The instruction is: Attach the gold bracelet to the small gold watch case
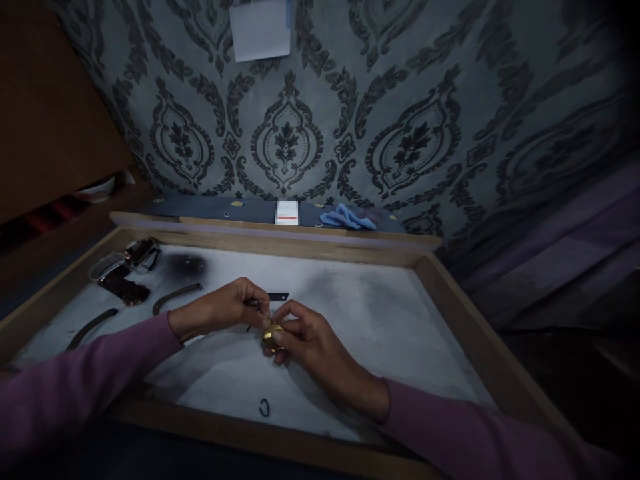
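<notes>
My right hand [320, 347] pinches a small, shiny gold-coloured piece [273, 337] between thumb and fingers, above the white bottom of the tray. At the top of that piece, my left hand [233, 303] has its thumb and fingertips pressed together. A thin dark thing [253, 303] shows by the left fingers; I cannot make out what it is or how it is held. Just behind the hands lies a dark flat strip [279, 296] with a small hole. A small dark open ring [264, 407] lies nearer to me.
Wooden rims edge the shallow tray [465, 340]. On its left lie two dark curved bands [177, 297] and shiny brown pieces with loops [125, 283]. Behind it are a blue cloth [347, 217] and a small white box [287, 212], before a patterned wall.
</notes>
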`<state>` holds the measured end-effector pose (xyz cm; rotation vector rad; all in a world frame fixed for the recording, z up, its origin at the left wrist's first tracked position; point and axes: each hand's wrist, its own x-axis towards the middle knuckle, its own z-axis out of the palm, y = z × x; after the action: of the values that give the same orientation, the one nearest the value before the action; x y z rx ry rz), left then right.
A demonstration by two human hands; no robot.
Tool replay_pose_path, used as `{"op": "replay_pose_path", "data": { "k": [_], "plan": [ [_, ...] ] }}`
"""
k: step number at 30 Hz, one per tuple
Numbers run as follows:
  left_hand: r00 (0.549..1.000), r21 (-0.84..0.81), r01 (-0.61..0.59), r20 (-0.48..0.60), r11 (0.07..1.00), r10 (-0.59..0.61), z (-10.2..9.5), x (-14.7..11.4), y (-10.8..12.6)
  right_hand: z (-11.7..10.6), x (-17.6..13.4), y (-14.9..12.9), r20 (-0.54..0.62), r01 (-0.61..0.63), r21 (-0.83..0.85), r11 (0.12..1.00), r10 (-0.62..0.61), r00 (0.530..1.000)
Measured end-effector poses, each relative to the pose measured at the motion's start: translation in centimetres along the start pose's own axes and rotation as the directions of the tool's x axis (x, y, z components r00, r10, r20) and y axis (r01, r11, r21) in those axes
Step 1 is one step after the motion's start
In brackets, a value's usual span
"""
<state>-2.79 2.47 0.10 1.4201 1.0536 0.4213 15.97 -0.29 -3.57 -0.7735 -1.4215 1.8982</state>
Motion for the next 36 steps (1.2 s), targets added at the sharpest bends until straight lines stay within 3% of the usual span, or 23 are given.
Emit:
{"op": "replay_pose_path", "data": {
  "k": [7,13,16,19,21,24,31,36],
  "plan": [
    [1.0,-0.046,0.019,-0.017,0.999,-0.02,0.2,0.1,-0.1,0.0,0.0,0.1,-0.008,-0.008,0.0,1.0,0.008,1.0],
    [0.996,0.167,-0.052,-0.058,0.985,0.062,0.6,-0.3,0.1,0.0,0.1,0.2,-0.043,0.007,0.003,1.0,-0.007,0.999],
    [0.982,0.414,-0.102,-0.105,0.905,0.158,1.0,-1.1,0.6,-0.1,0.3,0.3,-0.061,0.009,0.011,1.0,-0.009,0.998],
    [0.965,0.646,-0.12,-0.102,0.754,0.24,1.4,-1.7,1.1,-0.2,0.4,0.4,-0.064,0.005,0.011,1.0,-0.004,0.998],
    [0.961,0.729,-0.128,-0.076,0.672,0.266,1.6,-2.0,1.3,-0.2,0.4,0.4,-0.061,0.006,0.018,1.0,-0.005,0.998],
    [0.951,0.766,-0.147,-0.064,0.626,0.301,1.7,-2.0,1.3,-0.3,0.5,0.4,-0.051,0.016,0.032,0.999,-0.015,0.999],
    [0.943,0.627,-0.103,-0.186,0.772,0.277,2.0,-1.6,0.5,-0.4,0.5,0.4,-0.047,0.008,0.044,0.999,-0.006,0.999],
    [0.949,0.501,-0.128,-0.188,0.856,0.252,1.9,-1.4,0.1,-0.4,0.5,0.3,-0.045,0.02,0.061,0.998,-0.017,0.999]
  ]
}}
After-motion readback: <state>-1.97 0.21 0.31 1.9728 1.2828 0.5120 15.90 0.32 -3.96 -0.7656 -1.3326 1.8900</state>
